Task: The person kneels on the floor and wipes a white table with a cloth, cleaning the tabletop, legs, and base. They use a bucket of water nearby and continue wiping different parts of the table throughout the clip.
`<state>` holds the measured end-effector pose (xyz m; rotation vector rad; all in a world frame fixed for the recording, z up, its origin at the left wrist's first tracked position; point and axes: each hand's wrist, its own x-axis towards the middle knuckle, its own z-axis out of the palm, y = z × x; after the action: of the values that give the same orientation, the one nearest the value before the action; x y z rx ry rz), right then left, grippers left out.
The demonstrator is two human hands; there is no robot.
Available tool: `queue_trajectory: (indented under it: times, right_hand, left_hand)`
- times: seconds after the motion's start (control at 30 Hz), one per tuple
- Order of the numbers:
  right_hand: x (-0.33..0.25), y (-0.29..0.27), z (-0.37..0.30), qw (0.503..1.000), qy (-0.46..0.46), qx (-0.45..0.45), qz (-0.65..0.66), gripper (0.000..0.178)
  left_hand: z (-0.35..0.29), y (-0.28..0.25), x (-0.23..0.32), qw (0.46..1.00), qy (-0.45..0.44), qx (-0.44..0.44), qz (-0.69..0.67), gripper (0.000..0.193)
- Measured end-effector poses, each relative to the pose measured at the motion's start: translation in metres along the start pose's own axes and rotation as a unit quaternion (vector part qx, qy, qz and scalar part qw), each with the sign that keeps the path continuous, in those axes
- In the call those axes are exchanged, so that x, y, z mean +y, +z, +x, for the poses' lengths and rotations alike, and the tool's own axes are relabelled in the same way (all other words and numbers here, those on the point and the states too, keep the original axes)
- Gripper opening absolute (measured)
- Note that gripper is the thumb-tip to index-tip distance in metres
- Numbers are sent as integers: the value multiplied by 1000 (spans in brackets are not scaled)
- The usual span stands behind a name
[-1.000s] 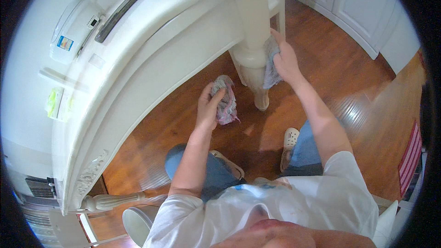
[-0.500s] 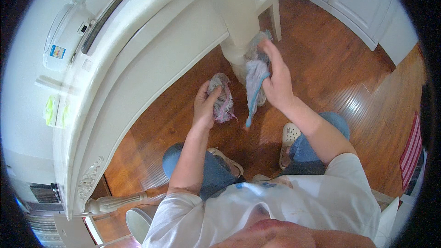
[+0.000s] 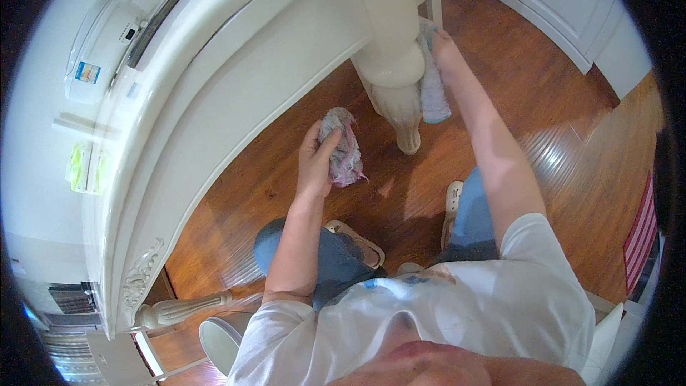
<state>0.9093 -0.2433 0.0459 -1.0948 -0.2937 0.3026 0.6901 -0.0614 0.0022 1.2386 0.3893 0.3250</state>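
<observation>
A person crouched on a glossy reddish-brown wooden floor presses a pale blue-grey cloth with the right hand against the carved cream-white turned table leg, fingers wrapped round the cloth and hidden behind it. The left hand hangs in mid-air just left of the leg, fingers closed on a crumpled pink-and-grey rag. The likeliest trouble here: the person's head sits close below the overhanging curved cream table edge, so rising too quickly could mean a knock, and the loose tail of the rag could drag across the floor. Open floor lies to the right toward the white cabinet doors; the table closes off the left
</observation>
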Motion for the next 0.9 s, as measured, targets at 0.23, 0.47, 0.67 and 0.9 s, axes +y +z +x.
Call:
queue_trajectory:
  times: [0.23,0.47,0.67,0.9]
  right_hand:
    - [8,7,-40,922,-242,31,-302,49]
    - [20,19,-104,832,-354,9,-428,67]
    - [16,26,-122,774,-360,-34,-519,66]
    - [-2,14,-98,716,-424,-19,-554,51]
  left_hand:
    - [1,2,-1,1000,6,4,27,38]
    - [2,18,-4,999,12,-25,26,34]
    - [3,29,-4,999,9,-31,30,30]
    - [0,25,0,999,8,-36,17,27]
